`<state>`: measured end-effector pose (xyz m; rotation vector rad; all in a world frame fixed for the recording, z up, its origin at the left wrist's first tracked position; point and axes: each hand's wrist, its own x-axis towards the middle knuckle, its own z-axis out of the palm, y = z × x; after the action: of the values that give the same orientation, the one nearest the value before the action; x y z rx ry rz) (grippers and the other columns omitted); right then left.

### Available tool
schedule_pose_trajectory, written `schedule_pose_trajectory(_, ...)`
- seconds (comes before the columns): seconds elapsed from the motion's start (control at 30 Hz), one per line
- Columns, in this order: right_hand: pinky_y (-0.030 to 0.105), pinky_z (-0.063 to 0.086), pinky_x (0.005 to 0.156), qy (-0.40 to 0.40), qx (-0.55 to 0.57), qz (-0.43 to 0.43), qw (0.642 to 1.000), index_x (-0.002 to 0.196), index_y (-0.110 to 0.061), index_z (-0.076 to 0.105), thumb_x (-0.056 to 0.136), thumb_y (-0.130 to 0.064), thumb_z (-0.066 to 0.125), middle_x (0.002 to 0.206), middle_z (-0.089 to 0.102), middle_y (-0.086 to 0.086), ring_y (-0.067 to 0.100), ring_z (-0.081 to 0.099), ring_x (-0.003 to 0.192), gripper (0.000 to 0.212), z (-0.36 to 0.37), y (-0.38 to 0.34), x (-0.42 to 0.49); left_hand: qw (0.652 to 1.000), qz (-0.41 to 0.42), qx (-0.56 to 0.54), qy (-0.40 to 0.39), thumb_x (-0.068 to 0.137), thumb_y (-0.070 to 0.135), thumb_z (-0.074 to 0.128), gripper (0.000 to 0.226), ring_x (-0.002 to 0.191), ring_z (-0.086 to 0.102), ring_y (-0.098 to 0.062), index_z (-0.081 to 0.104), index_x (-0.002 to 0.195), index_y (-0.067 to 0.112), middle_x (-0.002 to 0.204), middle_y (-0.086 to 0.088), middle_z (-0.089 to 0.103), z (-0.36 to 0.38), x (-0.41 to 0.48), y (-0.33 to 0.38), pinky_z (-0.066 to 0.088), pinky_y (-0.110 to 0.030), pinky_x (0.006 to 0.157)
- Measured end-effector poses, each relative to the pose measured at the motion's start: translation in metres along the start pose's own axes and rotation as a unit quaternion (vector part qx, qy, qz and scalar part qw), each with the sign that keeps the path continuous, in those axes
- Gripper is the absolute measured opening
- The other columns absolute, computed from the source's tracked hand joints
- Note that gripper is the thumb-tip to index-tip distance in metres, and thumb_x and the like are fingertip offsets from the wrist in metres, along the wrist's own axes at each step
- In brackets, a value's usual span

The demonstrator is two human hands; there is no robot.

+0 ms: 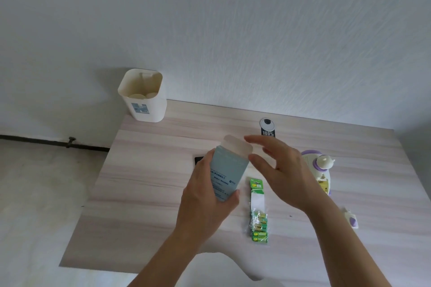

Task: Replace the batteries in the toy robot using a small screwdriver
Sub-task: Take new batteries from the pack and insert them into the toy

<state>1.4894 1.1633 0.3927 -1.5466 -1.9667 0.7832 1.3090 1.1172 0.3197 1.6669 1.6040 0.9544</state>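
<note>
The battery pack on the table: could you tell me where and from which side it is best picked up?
The battery pack lies flat and narrow, lengthwise away from the person. Probably pinch its near end, where the cells bulge, across its width from above with the open right hand; the left hand holds the box. The far card end looks thin and flat.

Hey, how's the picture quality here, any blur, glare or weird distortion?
Head view: soft, even daylight, no glare; the right hand is slightly motion-blurred; print on the blue box is too soft to read; the wide-angle lens splays the table edges.
</note>
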Motion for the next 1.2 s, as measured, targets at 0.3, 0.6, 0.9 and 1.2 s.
schedule_pose_trajectory(0.3, 0.025, 0.055, 0.091, -0.022, 0.096, 0.106, 0.99, 0.114, -0.026, 0.068, 0.093, -0.01, 0.065, 0.105, 0.071, -0.014, 0.0, 0.067, 0.101, 0.027, 0.053, 0.067, -0.024, 0.986, -0.153, 0.03, 0.052, 0.072, 0.029, 0.086, 0.076, 0.101, 0.054, -0.017, 0.041, 0.132, 0.018, 0.114, 0.005, 0.05, -0.007, -0.017, -0.086, 0.056, -0.034, 0.076)
schedule_pose_trajectory(0.6, 0.014, 0.051, 0.078, 0.059, 0.039, 0.186, 0.98, 0.094, -0.032, 0.07, 0.084, 0.007, 0.068, 0.096, 0.071, -0.009, 0.004, 0.065, 0.091, 0.04, 0.144, 0.141, -0.091, 0.965, -0.232, 0.104, 0.066, 0.069, 0.023, 0.088, 0.072, 0.099, 0.05, -0.025, 0.044, 0.124, 0.006, 0.118, -0.011, 0.041, -0.001, -0.016, -0.167, 0.054, -0.038, 0.077)
schedule_pose_trajectory(0.9, 0.043, 0.058, 0.064, 0.115, -0.087, 0.255, 0.956, 0.101, -0.019, 0.073, 0.076, 0.005, 0.075, 0.096, 0.064, -0.004, 0.023, 0.064, 0.07, 0.035, 0.158, 0.174, -0.151, 0.948, -0.244, 0.204, 0.028, 0.064, 0.031, 0.09, 0.075, 0.094, 0.052, -0.043, 0.052, 0.118, -0.003, 0.106, -0.025, 0.051, 0.013, -0.001, -0.208, 0.048, -0.046, 0.074)
schedule_pose_trajectory(1.2, 0.031, 0.05, 0.068, 0.135, -0.07, 0.303, 0.941, 0.106, -0.016, 0.071, 0.081, 0.003, 0.072, 0.098, 0.064, -0.003, 0.015, 0.062, 0.084, 0.032, 0.152, 0.177, -0.178, 0.938, -0.241, 0.246, 0.03, 0.063, 0.039, 0.092, 0.079, 0.096, 0.052, -0.046, 0.054, 0.119, -0.002, 0.106, -0.027, 0.051, 0.02, -0.004, -0.216, 0.047, -0.053, 0.074)
